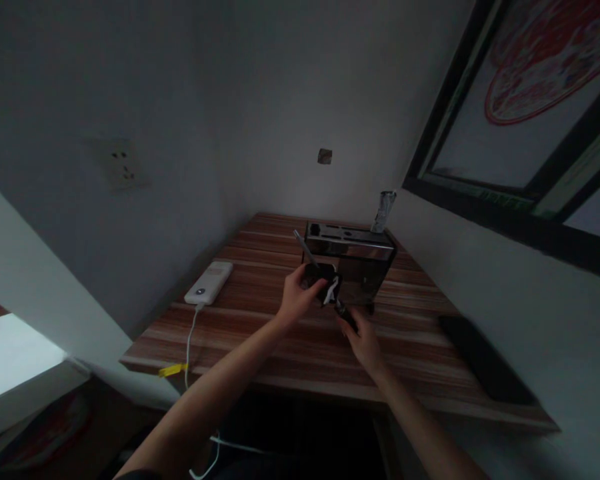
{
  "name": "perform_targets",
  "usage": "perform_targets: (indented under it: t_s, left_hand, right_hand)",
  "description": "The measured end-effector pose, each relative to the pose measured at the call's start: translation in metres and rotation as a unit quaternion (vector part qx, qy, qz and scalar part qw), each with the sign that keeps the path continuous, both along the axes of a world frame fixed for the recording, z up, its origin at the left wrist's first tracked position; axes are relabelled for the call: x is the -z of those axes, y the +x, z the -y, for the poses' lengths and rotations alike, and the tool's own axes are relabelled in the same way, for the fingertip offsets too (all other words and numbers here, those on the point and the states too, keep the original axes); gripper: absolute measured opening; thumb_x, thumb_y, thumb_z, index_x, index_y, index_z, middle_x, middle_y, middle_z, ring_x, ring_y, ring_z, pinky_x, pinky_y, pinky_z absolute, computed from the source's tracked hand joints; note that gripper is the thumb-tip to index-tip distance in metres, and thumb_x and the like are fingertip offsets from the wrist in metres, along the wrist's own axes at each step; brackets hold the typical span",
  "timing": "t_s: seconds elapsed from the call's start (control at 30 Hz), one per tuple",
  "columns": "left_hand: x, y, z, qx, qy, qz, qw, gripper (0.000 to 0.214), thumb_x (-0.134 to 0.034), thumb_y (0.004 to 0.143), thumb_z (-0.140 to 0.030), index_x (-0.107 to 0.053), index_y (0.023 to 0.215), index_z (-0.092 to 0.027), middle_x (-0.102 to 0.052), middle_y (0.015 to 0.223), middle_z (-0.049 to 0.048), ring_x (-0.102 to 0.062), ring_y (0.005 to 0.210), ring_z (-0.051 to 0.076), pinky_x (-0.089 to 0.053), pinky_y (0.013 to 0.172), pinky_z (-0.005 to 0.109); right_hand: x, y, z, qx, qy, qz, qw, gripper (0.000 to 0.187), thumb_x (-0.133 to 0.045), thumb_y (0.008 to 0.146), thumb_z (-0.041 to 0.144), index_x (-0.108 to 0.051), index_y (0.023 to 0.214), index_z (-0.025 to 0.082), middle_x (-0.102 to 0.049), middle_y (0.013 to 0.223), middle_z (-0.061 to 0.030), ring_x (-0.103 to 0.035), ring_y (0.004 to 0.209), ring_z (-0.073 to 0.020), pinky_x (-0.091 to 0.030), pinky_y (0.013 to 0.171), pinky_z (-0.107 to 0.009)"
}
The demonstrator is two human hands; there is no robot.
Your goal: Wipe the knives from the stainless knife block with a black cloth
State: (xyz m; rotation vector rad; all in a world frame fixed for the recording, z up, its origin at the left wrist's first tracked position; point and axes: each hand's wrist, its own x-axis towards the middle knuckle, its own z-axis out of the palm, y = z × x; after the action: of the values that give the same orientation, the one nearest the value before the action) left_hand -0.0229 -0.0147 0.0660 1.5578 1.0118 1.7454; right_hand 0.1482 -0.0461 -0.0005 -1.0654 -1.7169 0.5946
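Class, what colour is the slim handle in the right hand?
The slim handle looks black in the head view.

One head-worn camera looks forward and down (from nearby) over the table [420,340].

The view is dim, brightest at the left edge.
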Motion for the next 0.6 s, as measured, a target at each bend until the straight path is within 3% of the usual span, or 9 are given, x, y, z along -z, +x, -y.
perform_targets:
  t_s: [0.17, 0.33, 0.6]
  left_hand:
    - [0.009, 0.01, 0.004, 0.017, -0.008, -0.085, 0.996, 0.023, -0.067, 0.068, -0.033, -0.061, 0.081, -0.015, -0.064, 0.076, 0.0009, -0.058, 0.071, 0.014, -0.044, 0.065, 0.022]
    - [0.017, 0.019, 0.007, 0.036, -0.023, -0.165, 0.985, 0.027, -0.07, 0.065, -0.035, -0.059, 0.079, -0.015, -0.063, 0.072, 0.001, -0.056, 0.068, 0.014, -0.044, 0.063, 0.023]
    - [0.017, 0.021, 0.008, 0.036, -0.024, -0.167, 0.985, 0.027, -0.069, 0.065, -0.036, -0.059, 0.08, -0.015, -0.064, 0.074, 0.002, -0.057, 0.069, 0.015, -0.044, 0.064, 0.023]
  right_hand:
    - [0.003, 0.002, -0.002, 0.001, -0.012, -0.004, 1.0, 0.023, -0.051, 0.082, 0.032, -0.059, 0.096, 0.016, -0.065, 0.084, -0.0062, -0.06, 0.075, -0.0197, -0.047, 0.07, -0.03]
    - [0.007, 0.004, -0.005, -0.003, -0.003, -0.04, 0.999, 0.027, -0.05, 0.076, 0.021, -0.059, 0.101, 0.016, -0.066, 0.096, -0.0083, -0.06, 0.091, -0.0231, -0.046, 0.081, -0.035]
    - [0.007, 0.003, -0.005, -0.004, -0.006, -0.048, 0.999, 0.026, -0.049, 0.075, 0.021, -0.058, 0.099, 0.016, -0.066, 0.093, -0.0084, -0.06, 0.086, -0.0224, -0.046, 0.078, -0.034]
